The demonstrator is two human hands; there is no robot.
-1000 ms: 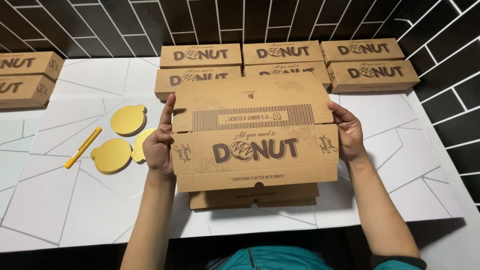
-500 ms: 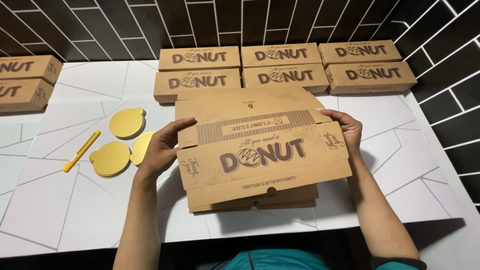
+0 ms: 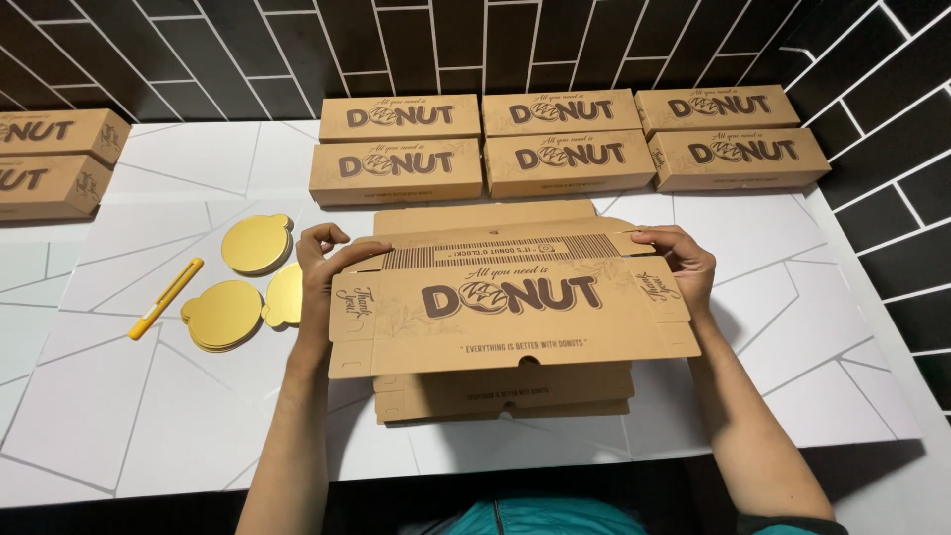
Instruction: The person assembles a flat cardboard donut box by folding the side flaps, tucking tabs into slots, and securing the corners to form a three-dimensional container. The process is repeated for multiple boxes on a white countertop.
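I hold a flat brown cardboard box blank (image 3: pixel 510 307) with dark printing, partly folded, above a small stack of more flat blanks (image 3: pixel 505 396) on the white table (image 3: pixel 129 416). My left hand (image 3: pixel 322 260) grips its upper left corner, thumb on the folded back panel. On the upper right corner sits my right hand (image 3: pixel 674 260), fingers curled over the side flap. The printed lid panel faces me and tilts down toward me.
Several assembled brown boxes (image 3: pixel 565 139) stand stacked in two layers along the dark tiled back wall; two more (image 3: pixel 50 159) sit at far left. Gold round cake boards (image 3: pixel 253 243) and a yellow pen-shaped cutter (image 3: pixel 163 297) lie left of my hands.
The blank has dropped from an upright tilt to lie lower and flatter over the stack. Both hands shifted from its side edges to its upper corners.
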